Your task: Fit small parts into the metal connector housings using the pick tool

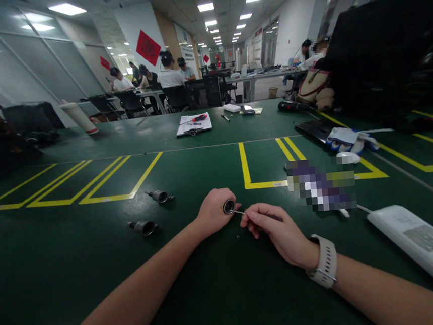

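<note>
My left hand is wrapped round a dark metal cup-shaped part, its round open end facing me and to the right. A thin metal rod runs from the fingertips of my right hand to the mouth of that part. The fingers of the right hand are pinched on the rod; whether it has a handle is hidden in the palm. A tiny ring-like piece lies on the green table just below the hands. Two similar metal cup-shaped parts rest on their sides to the left.
Yellow tape outlines mark the green table. To the right are a white power bank-like box, a blurred-out object, a white mouse and gloves. A clipboard with a screwdriver lies farther back. People sit beyond.
</note>
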Tool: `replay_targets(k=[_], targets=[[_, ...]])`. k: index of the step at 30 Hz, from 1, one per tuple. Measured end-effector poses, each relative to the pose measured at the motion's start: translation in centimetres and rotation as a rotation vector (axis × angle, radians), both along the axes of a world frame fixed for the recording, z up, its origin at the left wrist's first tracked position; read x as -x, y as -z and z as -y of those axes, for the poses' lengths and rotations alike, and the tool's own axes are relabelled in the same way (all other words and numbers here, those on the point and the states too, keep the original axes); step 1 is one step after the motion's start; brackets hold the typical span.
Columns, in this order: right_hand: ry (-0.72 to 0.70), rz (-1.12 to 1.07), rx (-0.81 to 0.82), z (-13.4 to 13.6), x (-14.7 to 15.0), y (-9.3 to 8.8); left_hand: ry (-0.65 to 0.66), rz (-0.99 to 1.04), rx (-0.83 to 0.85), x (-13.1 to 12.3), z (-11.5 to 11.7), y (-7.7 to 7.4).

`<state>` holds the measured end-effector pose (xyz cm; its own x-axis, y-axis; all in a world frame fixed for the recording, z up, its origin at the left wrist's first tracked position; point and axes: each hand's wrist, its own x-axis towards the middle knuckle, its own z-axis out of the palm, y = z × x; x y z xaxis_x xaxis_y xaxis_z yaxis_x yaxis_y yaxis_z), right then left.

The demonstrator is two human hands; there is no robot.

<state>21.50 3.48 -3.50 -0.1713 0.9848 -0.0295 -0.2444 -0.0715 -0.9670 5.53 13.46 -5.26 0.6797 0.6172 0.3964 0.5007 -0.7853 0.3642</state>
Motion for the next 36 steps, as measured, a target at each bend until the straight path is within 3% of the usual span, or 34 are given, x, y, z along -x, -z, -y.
replay_targets(k=[7,10,14,26,29,33,36], targets=[[0.083,0.057,-0.105,0.1,-0.3,0.6,-0.038,-0.005,0.053,-0.1,0.1,0.1],[0.155,0.172,-0.164,0.2,-0.4,0.7,-0.031,-0.030,0.025,-0.2,0.0,0.1],[0.130,0.313,-0.161,0.2,-0.3,0.2,0.006,-0.075,-0.032,-0.1,0.0,0.0],[0.069,-0.190,0.125,-0.9,-0.5,0.0,0.047,0.002,0.038,0.3,0.1,-0.2],[0.122,-0.084,0.061,-0.6,-0.4,0.0,0.031,-0.065,-0.020,0.2,0.1,-0.2],[0.127,0.265,-0.125,0.0,-0.3,-0.4,-0.011,-0.155,-0.108,0.0,0.3,-0.2],[0.094,0.277,-0.122,0.1,-0.3,-0.5,-0.003,-0.216,-0.162,0.0,0.5,-0.3]])
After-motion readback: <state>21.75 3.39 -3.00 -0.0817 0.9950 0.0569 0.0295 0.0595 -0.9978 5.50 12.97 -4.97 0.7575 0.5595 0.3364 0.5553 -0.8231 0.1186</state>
